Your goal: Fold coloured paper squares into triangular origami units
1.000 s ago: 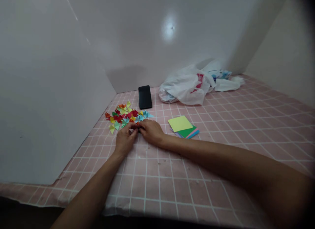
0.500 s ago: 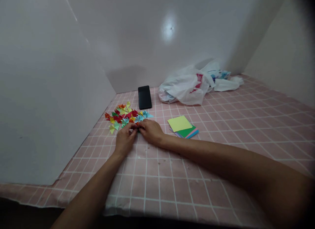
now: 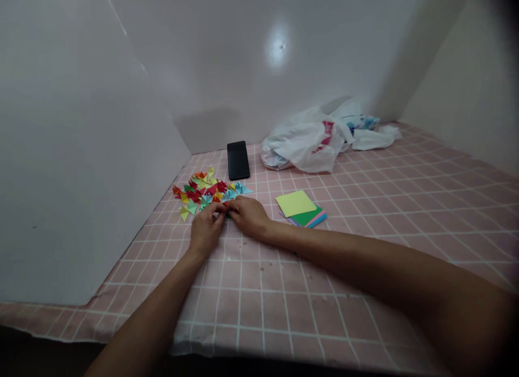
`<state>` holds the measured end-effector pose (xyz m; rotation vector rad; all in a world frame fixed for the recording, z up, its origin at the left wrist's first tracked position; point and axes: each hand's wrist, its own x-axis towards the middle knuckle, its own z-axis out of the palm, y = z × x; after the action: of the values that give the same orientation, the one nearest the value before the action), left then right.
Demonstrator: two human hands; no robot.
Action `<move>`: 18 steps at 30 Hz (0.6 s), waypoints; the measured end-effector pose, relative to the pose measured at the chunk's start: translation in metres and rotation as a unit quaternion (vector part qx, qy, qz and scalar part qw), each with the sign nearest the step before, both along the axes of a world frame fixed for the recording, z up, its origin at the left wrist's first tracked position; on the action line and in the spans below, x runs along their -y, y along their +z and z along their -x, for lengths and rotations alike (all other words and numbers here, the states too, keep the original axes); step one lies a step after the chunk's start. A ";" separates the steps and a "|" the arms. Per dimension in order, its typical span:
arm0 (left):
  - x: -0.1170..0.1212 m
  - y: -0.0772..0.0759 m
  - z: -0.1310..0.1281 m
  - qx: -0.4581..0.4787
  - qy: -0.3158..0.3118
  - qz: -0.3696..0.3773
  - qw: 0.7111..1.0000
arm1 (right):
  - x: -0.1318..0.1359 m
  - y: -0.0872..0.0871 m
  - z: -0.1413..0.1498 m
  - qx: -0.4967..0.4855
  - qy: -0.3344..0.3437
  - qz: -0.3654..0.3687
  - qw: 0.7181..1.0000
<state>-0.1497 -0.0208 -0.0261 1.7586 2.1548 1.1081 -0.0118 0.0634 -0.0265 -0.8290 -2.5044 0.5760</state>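
Observation:
My left hand (image 3: 206,225) and my right hand (image 3: 248,215) meet fingertip to fingertip low over the tablecloth. Both are closed in a pinch on a small piece of green paper (image 3: 228,216). Only a sliver of it shows between the fingers, so its shape is hidden. Just beyond the fingertips lies a pile of folded paper cranes (image 3: 195,194) in red, orange, yellow, green and light blue. To the right of my right hand is a stack of square paper sheets (image 3: 295,204), a yellow one on top and green, pink and blue edges below.
A black phone (image 3: 238,160) lies behind the cranes near the back wall. Crumpled white plastic bags (image 3: 308,144) rest further right against that wall. A white panel (image 3: 81,177) borders the left side. The pink checked tablecloth (image 3: 279,306) ends at the front edge.
Both hands stay in nearly the same place, pinched together. The cranes, sheets, phone and bags have not moved.

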 end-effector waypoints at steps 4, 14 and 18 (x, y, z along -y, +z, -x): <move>0.000 0.003 -0.002 -0.007 0.005 0.009 1.000 | 0.000 0.000 0.000 0.000 0.002 0.002 1.000; 0.000 0.002 -0.001 -0.014 0.003 0.010 1.000 | 0.000 0.003 -0.001 0.005 0.002 0.007 1.000; 0.000 0.000 0.000 -0.021 0.002 0.004 1.000 | 0.001 0.004 -0.001 0.011 0.003 0.011 1.000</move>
<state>-0.1493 -0.0209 -0.0265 1.7912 2.1840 1.0714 -0.0108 0.0625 -0.0227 -0.8414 -2.5245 0.6014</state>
